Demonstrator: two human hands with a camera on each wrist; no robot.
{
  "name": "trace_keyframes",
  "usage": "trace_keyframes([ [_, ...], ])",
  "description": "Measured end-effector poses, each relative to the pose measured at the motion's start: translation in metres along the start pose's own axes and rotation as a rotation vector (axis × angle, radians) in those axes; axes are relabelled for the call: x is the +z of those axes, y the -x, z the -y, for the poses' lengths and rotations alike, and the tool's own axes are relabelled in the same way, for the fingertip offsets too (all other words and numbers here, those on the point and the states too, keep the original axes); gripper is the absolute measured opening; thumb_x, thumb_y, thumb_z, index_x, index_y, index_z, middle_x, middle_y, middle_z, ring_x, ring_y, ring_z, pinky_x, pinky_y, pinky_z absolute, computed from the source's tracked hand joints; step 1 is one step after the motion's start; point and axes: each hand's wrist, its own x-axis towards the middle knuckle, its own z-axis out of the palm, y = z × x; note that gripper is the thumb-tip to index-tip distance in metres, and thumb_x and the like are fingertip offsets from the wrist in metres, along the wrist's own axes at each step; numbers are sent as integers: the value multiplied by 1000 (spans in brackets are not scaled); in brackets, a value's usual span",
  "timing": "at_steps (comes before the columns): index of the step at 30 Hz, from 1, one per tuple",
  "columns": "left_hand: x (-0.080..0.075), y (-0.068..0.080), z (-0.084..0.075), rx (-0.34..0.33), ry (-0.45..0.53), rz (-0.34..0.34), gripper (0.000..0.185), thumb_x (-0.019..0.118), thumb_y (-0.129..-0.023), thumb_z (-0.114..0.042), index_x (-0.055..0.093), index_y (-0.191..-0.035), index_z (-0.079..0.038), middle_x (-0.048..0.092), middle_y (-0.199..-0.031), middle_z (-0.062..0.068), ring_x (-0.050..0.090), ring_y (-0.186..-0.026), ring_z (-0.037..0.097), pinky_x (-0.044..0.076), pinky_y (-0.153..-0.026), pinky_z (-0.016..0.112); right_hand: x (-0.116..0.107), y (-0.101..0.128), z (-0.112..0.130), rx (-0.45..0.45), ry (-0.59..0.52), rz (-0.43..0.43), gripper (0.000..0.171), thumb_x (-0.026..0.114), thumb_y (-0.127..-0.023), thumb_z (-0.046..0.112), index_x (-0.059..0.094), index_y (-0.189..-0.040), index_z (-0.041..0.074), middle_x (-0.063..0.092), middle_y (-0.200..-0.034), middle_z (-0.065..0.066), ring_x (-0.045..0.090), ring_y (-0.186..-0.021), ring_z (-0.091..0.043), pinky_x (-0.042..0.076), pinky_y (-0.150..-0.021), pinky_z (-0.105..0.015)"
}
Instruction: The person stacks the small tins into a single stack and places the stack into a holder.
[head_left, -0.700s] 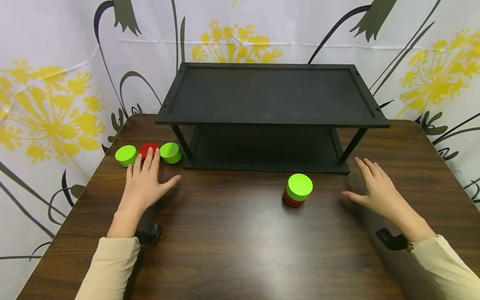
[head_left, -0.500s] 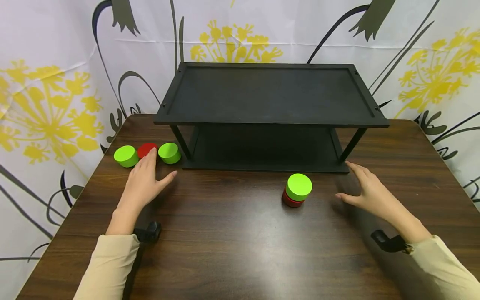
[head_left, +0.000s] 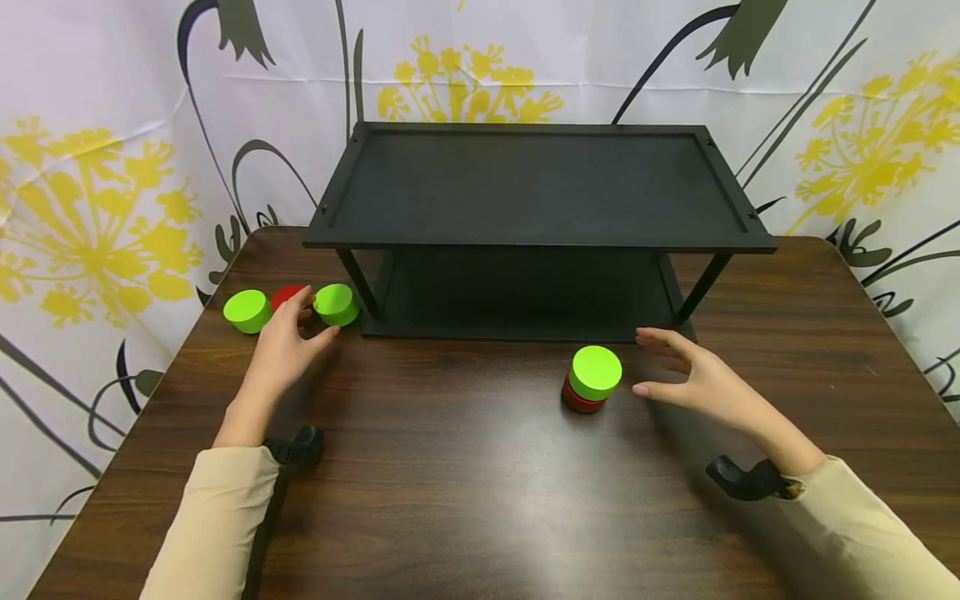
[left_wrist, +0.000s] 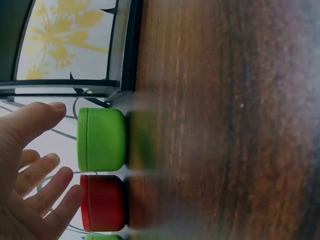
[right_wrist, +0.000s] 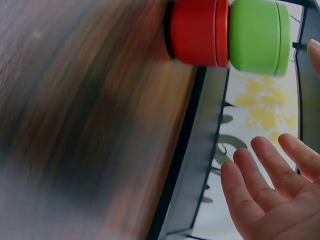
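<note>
Three small round lidded containers stand in a row at the left: a green one (head_left: 247, 311), a red one (head_left: 287, 295) partly hidden by fingers, and another green one (head_left: 337, 304). Just in front of the red one hovers my left hand (head_left: 277, 354), thumb and fingers spread apart. The left wrist view shows its fingertips close to the red container (left_wrist: 103, 202); whether they touch it I cannot tell. Right of centre, a green container (head_left: 596, 372) sits on top of a red one (head_left: 582, 398). My right hand (head_left: 701, 379) is beside this stack on its right, fingers apart, holding nothing.
A black two-tier shelf (head_left: 536, 187) stands at the back of the brown wooden table (head_left: 450, 467). Its lower tier (head_left: 517, 292) is near the table, under the upper one. A white flower-patterned cloth (head_left: 292, 92) hangs behind.
My right hand has moved left toward the red and green stack, its fingers bending a little. My left hand's fingers have drawn in and bent at the red container.
</note>
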Motion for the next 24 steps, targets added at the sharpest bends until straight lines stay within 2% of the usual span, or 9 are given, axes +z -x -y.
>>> trace_keyframes([
  [7,2,-8,9,-30,62,1,69,64,-89,-9,28,-145,8,39,-139,34,46,-122,49,43,-98,60,16,-8,1,3,-31,38,74,73,-85,26,35,-144,4,41,-147,-18,43,-132,-40,37,-107,-58],
  [16,5,-13,17,-86,94,22,70,63,-90,-12,26,-147,4,37,-145,31,47,-123,47,44,-98,59,39,-18,0,-7,-62,35,72,75,-82,23,39,-140,2,48,-139,-18,50,-125,-39,44,-102,-56],
  [24,4,-19,16,-128,101,56,72,63,-91,-17,24,-149,2,33,-148,29,48,-123,45,43,-100,57,47,-20,-4,-10,-70,17,70,76,-82,21,41,-138,-2,53,-132,-20,54,-119,-37,48,-97,-52],
])
